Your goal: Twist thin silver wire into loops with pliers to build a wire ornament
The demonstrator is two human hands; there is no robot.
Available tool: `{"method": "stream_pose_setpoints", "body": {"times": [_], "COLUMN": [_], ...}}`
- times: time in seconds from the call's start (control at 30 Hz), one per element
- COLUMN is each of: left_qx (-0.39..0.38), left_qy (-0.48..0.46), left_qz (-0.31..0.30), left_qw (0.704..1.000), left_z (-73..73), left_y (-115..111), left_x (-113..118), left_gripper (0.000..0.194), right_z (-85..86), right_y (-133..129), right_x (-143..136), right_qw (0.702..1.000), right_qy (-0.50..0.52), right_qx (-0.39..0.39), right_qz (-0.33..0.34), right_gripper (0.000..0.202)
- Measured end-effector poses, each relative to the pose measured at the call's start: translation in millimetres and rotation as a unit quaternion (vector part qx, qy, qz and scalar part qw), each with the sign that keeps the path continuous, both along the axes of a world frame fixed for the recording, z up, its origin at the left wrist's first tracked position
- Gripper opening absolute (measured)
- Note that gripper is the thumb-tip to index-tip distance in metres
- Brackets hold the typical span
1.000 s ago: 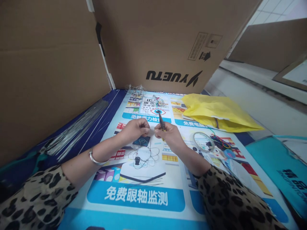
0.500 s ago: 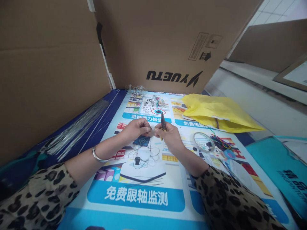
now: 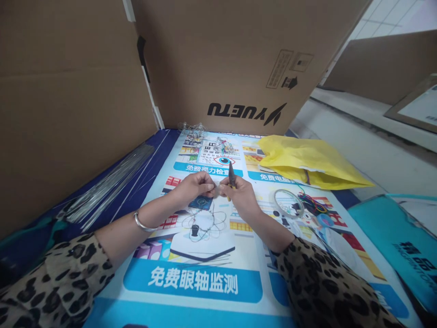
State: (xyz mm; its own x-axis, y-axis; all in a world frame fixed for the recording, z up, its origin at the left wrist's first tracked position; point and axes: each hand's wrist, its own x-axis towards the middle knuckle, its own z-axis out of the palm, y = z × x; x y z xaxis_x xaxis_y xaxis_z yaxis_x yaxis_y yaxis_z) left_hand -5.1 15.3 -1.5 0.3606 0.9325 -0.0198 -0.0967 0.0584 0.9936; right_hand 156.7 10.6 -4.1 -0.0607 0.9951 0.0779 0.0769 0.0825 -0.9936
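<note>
Right hand (image 3: 241, 193) is wrapped round the pliers (image 3: 231, 175), nose pointing away from the body. Left hand (image 3: 198, 187) is pinched, can't tell on what; wire loops (image 3: 205, 224) sit nearside, closer to the left

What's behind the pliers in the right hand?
Behind the tip of the pliers is the printed sheet, its eye picture partly overlapped. What lies behind the right hand is covered and can't be seen.

what left fingers (image 3: 206, 187) pinch too small to tell; tool (image 3: 231, 169) partly hidden by right fingers (image 3: 241, 183); teal pouch (image 3: 380, 223) cut off
</note>
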Motion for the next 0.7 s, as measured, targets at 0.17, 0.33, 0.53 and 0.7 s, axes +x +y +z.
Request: {"method": "stream_pose_setpoints", "body": {"times": [0.17,0.33,0.53,0.7], "left_qx": [0.006,0.005,-0.004,-0.007], "left_qy": [-0.02,-0.021,-0.028,-0.031], "left_qz": [-0.014,-0.017,-0.024,-0.032], "left_qw": [1.0,1.0,0.999,0.999], "left_z": [-2.8,-4.5,-4.9,-4.8], "left_y": [1.2,1.4,-0.2,-0.6], "left_x": [-1.9,-1.8,-1.1,-1.1], "left_gripper": [0.02,0.019,0.017,0.016], "right_z": [-1.7,-2.2,-3.8,-2.2], "right_y": [0.2,0.5,1.2,0.2], "right_x": [0.1,0.1,0.2,0.4], "right_qw": [1.0,1.0,1.0,1.0], "right_qy": [-0.009,-0.014,-0.019,-0.018], "right_qx": [0.008,-0.001,0.001,0.002], "right_qz": [-0.003,-0.01,-0.016,-0.011], "right_gripper": [0.017,0.019,0.018,0.017]}}
